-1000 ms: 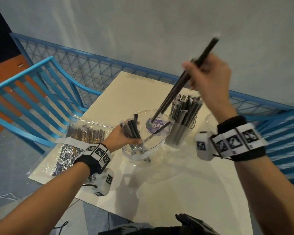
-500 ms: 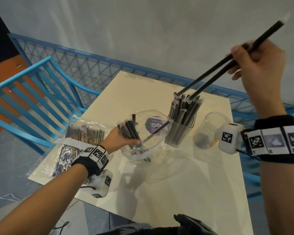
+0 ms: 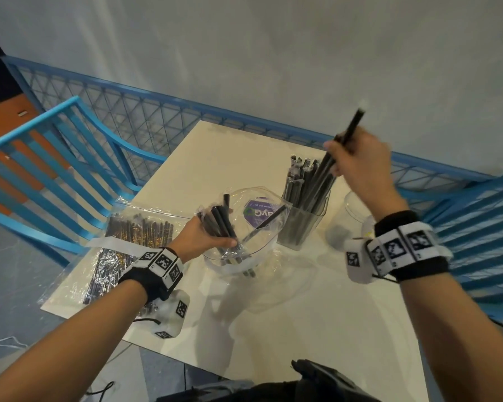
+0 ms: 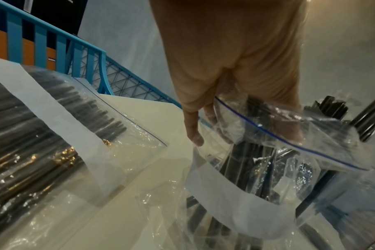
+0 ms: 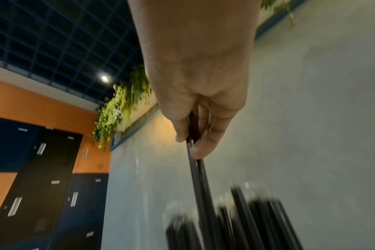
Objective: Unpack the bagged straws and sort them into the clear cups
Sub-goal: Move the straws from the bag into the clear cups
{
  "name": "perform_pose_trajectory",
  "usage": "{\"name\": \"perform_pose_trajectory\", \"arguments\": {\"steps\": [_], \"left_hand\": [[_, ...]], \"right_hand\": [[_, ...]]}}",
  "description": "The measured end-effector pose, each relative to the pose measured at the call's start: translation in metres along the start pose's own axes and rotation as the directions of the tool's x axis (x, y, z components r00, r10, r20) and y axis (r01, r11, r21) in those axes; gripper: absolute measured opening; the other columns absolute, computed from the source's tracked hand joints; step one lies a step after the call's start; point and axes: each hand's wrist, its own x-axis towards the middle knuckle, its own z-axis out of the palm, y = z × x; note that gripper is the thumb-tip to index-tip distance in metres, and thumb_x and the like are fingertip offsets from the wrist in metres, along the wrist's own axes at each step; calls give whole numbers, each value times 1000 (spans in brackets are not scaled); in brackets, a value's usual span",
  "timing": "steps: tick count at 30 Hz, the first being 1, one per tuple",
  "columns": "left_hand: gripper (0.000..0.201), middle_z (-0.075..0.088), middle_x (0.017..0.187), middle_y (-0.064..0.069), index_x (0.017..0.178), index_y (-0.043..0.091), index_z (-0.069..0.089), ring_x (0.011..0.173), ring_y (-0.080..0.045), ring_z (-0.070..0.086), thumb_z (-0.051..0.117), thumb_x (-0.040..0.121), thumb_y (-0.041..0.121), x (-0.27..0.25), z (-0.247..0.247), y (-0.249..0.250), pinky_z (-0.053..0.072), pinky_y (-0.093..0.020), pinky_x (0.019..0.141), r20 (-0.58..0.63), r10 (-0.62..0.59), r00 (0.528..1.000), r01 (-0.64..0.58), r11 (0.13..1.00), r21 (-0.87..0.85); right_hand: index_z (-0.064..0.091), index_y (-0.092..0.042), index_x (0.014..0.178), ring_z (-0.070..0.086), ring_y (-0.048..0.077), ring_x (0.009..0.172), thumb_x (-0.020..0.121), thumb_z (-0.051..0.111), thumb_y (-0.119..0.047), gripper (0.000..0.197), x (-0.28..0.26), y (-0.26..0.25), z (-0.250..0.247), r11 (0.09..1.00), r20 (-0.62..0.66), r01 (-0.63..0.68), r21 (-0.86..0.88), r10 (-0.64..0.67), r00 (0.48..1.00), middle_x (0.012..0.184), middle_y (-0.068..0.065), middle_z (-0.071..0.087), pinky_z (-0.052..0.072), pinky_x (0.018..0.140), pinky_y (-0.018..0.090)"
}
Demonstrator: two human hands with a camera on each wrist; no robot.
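My right hand (image 3: 357, 163) (image 5: 193, 135) pinches two black straws (image 3: 330, 162) (image 5: 198, 179). Their lower ends stand among the straws in a clear cup (image 3: 301, 224) packed with several black straws. My left hand (image 3: 204, 236) (image 4: 235, 94) grips an open clear zip bag (image 3: 244, 224) (image 4: 289, 138) by its edge, together with the black straws standing in it (image 3: 219, 224). The bag is upright on the table, left of the cup. A second clear cup (image 3: 346, 219) stands to the right, partly hidden by my right wrist.
Another sealed bag of black and gold straws (image 3: 122, 250) (image 4: 43, 152) lies at the table's left edge. The white table (image 3: 302, 329) is ringed by blue chairs (image 3: 41, 175) and a blue mesh fence (image 3: 145, 117). A dark object (image 3: 317, 381) sits at the near edge.
My right hand swung up and right with the two straws, then came back down and left, lowering their ends into the full cup. My left hand stayed on the bag.
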Motion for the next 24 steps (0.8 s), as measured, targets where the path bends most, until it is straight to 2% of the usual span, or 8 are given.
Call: {"name": "perform_pose_trajectory", "arguments": {"steps": [4,8,12,14,17,19,21,24], "left_hand": [[67,74,107,-12,125,21,60,104,-23,70,88,66,6,-2,-1,-1,55,-39,94,-10,13,1000,-13,1000,5],[66,74,106,-13,124,19,60,106,-25,69,88,66,4,-3,-2,-1,54,-40,95,-17,10,1000,-10,1000,-9],[66,74,106,-13,123,19,60,105,-24,70,88,65,4,-3,-2,0,53,-44,97,-11,11,1000,-11,1000,-4],[66,73,106,-14,123,18,60,104,-24,70,88,65,3,-2,-2,0,54,-44,97,-16,11,1000,-11,1000,-3],[68,73,106,-13,121,20,62,105,-24,70,91,62,10,-2,-1,1,54,-45,97,-19,18,1000,-18,1000,5],[70,74,106,-12,121,22,62,105,-24,70,93,58,17,-1,-2,0,53,-45,97,-18,16,1000,-15,1000,6],[69,74,107,-11,123,21,61,106,-23,69,92,61,12,0,-2,-1,53,-45,98,-14,14,1000,-14,1000,12],[67,74,108,-10,124,20,60,106,-21,69,89,65,7,2,0,-1,52,-43,99,-9,14,1000,-14,1000,21]], "right_hand": [[57,-8,117,65,8,64,93,61,-24,29,-16,25,36,989,151,-138,-54,145,978,96,6,67,56,58,17],[60,-3,115,67,14,65,93,63,-18,27,-28,46,55,961,257,-243,-130,270,928,95,11,71,59,72,29],[64,-3,110,68,11,65,88,69,-18,28,-26,49,48,947,330,-279,-158,317,889,86,6,72,55,65,19],[63,-5,106,70,11,68,85,72,-22,29,-21,42,37,948,349,-243,-206,303,887,86,7,73,54,61,16],[59,-11,114,69,10,70,88,68,-28,32,-15,28,21,971,239,-165,-170,203,949,87,7,71,51,58,12],[57,-18,122,69,17,76,91,64,-28,34,-14,20,18,989,150,-86,-120,104,983,92,7,70,55,70,23],[61,-19,122,68,22,86,93,61,-25,29,-13,18,20,987,137,7,-158,15,990,100,9,70,55,82,32],[70,-9,110,63,20,95,96,56,-15,21,-15,24,28,955,218,64,-291,1,976,105,10,69,45,85,23]]}}
